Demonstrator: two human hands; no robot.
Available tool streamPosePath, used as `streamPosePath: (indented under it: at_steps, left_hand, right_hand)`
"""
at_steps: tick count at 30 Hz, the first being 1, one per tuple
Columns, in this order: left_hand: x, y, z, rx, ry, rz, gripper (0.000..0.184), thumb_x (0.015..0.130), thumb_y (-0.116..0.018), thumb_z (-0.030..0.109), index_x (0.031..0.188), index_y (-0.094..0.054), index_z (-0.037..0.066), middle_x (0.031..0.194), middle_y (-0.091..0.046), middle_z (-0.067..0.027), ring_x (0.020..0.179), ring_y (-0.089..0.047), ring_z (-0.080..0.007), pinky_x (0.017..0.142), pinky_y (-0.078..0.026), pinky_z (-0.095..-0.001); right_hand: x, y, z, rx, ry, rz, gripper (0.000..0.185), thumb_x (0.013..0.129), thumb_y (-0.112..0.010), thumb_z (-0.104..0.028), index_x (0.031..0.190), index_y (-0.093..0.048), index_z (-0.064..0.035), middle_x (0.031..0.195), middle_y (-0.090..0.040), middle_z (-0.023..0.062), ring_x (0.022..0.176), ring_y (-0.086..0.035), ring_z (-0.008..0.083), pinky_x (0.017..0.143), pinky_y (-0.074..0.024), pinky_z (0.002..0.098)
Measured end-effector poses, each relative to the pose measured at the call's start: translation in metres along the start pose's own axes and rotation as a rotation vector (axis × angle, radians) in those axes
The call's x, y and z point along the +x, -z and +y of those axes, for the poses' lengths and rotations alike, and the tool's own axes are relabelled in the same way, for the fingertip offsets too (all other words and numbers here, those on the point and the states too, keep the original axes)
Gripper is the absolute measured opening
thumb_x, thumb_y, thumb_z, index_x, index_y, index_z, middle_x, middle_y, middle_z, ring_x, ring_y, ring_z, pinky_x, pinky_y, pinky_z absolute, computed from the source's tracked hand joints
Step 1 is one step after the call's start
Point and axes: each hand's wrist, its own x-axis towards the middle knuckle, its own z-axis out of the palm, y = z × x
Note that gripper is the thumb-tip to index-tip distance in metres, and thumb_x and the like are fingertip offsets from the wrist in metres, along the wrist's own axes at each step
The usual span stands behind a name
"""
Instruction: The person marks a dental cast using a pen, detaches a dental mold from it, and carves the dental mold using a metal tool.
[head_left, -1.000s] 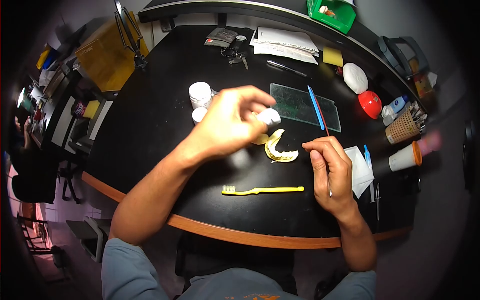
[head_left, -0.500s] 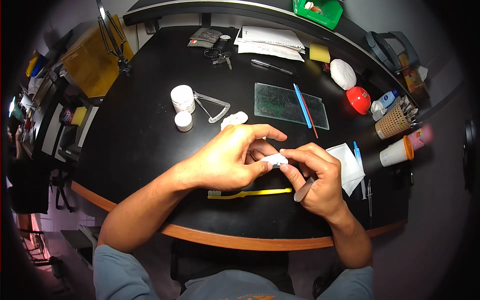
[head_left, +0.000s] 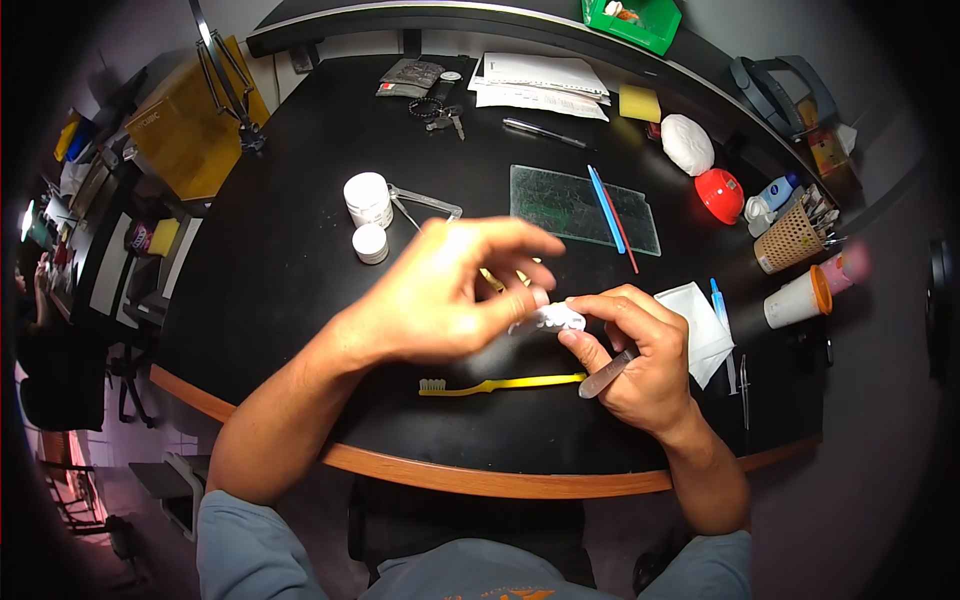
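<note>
My right hand (head_left: 645, 350) pinches a small white dental cast (head_left: 562, 318), its row of teeth showing, between thumb and fingers. A flat metal tool (head_left: 606, 375), perhaps a spatula, sticks out from the same hand's palm. My left hand (head_left: 430, 300) is slightly blurred, with its fingers apart; the thumb is close to the cast's left end, and whether it touches I cannot tell. Behind those fingers a yellowish thing (head_left: 490, 280) is mostly hidden. Below both hands lies a yellow toothbrush (head_left: 510, 384), bristles to the left.
Two white jars (head_left: 368, 200) and a metal caliper (head_left: 425, 200) stand left of centre. Farther back is a glass slab (head_left: 560, 205) with blue and red sticks. On the right are a white sheet (head_left: 695, 335), a syringe (head_left: 722, 315), tweezers (head_left: 744, 390) and a cup (head_left: 790, 305).
The fingers of my left hand have come off the cast and spread, and the hand has risen slightly. More of the cast's teeth show now. My right hand keeps its hold.
</note>
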Motion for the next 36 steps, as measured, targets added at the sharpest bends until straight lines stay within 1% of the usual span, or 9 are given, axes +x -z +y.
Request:
streamPosePath:
  at_steps: [3, 5, 11, 12, 16, 25, 28, 31, 36]
  left_hand:
    - [0.004, 0.019, -0.002, 0.455, -0.088, 0.434, 0.019, 0.091, -0.072, 0.003, 0.108, -0.078, 0.000, 0.089, -0.079, -0.0127, 0.078, -0.077, -0.0174, 0.067, -0.058, -0.0304]
    - [0.005, 0.031, -0.009, 0.691, -0.084, 0.594, 0.017, 0.087, -0.071, 0.002, 0.103, -0.078, -0.002, 0.081, -0.076, -0.0152, 0.070, -0.074, -0.0199, 0.064, -0.057, -0.0315]
    - [0.004, 0.028, -0.026, 0.749, 0.016, 0.466, 0.017, 0.086, -0.073, 0.004, 0.098, -0.077, -0.007, 0.080, -0.075, -0.0186, 0.068, -0.073, -0.0254, 0.068, -0.059, -0.0373]
    - [0.003, 0.026, -0.025, 0.743, 0.073, 0.417, 0.021, 0.087, -0.074, 0.007, 0.099, -0.077, -0.009, 0.085, -0.077, -0.0216, 0.073, -0.076, -0.0300, 0.074, -0.061, -0.0399]
    - [0.003, 0.021, -0.028, 0.764, 0.182, 0.309, 0.028, 0.087, -0.077, 0.013, 0.102, -0.079, -0.011, 0.093, -0.079, -0.0275, 0.081, -0.078, -0.0371, 0.077, -0.061, -0.0426]
    - [0.006, 0.011, -0.037, 0.656, 0.247, 0.333, 0.022, 0.089, -0.077, 0.014, 0.096, -0.081, -0.007, 0.079, -0.076, -0.0232, 0.069, -0.074, -0.0331, 0.070, -0.058, -0.0431]
    - [0.006, 0.009, -0.034, 0.687, 0.210, 0.348, 0.018, 0.091, -0.078, 0.012, 0.096, -0.081, -0.004, 0.083, -0.076, -0.0196, 0.074, -0.075, -0.0305, 0.070, -0.058, -0.0425]
    - [0.006, 0.009, -0.039, 0.739, 0.013, 0.403, 0.014, 0.092, -0.077, 0.008, 0.100, -0.078, -0.003, 0.090, -0.077, -0.0177, 0.081, -0.075, -0.0296, 0.072, -0.058, -0.0412]
    - [0.007, 0.003, -0.023, 0.581, -0.163, 0.397, 0.014, 0.092, -0.076, -0.003, 0.105, -0.072, -0.003, 0.095, -0.077, -0.0174, 0.086, -0.077, -0.0301, 0.076, -0.060, -0.0377]
  right_hand:
    - [0.000, 0.000, -0.001, -0.011, 0.011, 0.014, 0.027, 0.085, -0.089, -0.005, 0.109, -0.079, 0.0007, 0.090, -0.075, 0.0107, 0.060, -0.061, 0.0136, 0.050, -0.0432, 0.0287]
    - [0.000, 0.001, -0.002, -0.023, 0.015, 0.017, 0.026, 0.085, -0.089, -0.004, 0.108, -0.079, 0.0009, 0.090, -0.075, 0.0113, 0.061, -0.063, 0.0148, 0.050, -0.0440, 0.0287]
    - [0.001, 0.001, -0.003, -0.039, 0.057, 0.022, 0.026, 0.083, -0.089, -0.003, 0.107, -0.078, 0.0022, 0.090, -0.075, 0.0133, 0.069, -0.071, 0.0200, 0.053, -0.0499, 0.0306]
    - [0.002, 0.002, -0.005, -0.040, 0.042, 0.009, 0.026, 0.083, -0.089, -0.003, 0.106, -0.078, 0.0025, 0.090, -0.075, 0.0137, 0.070, -0.072, 0.0210, 0.055, -0.0511, 0.0311]
    - [0.001, 0.002, -0.006, -0.043, 0.036, -0.001, 0.027, 0.083, -0.089, -0.002, 0.106, -0.078, 0.0034, 0.091, -0.076, 0.0153, 0.076, -0.075, 0.0254, 0.062, -0.0556, 0.0332]
    - [0.001, 0.002, -0.006, -0.039, 0.052, -0.010, 0.026, 0.083, -0.088, -0.001, 0.107, -0.078, 0.0040, 0.091, -0.076, 0.0163, 0.079, -0.076, 0.0280, 0.067, -0.0578, 0.0347]
    - [0.001, 0.002, -0.005, -0.039, 0.054, 0.003, 0.027, 0.083, -0.088, -0.002, 0.107, -0.078, 0.0038, 0.091, -0.075, 0.0160, 0.077, -0.076, 0.0268, 0.064, -0.0570, 0.0340]
    - [0.001, 0.003, -0.004, -0.041, 0.060, 0.040, 0.027, 0.083, -0.089, -0.003, 0.107, -0.078, 0.0032, 0.090, -0.075, 0.0149, 0.074, -0.074, 0.0236, 0.060, -0.0544, 0.0322]
    - [0.001, 0.005, -0.003, -0.032, 0.067, 0.127, 0.028, 0.083, -0.089, -0.004, 0.108, -0.078, 0.0018, 0.089, -0.074, 0.0121, 0.065, -0.067, 0.0170, 0.052, -0.0470, 0.0295]
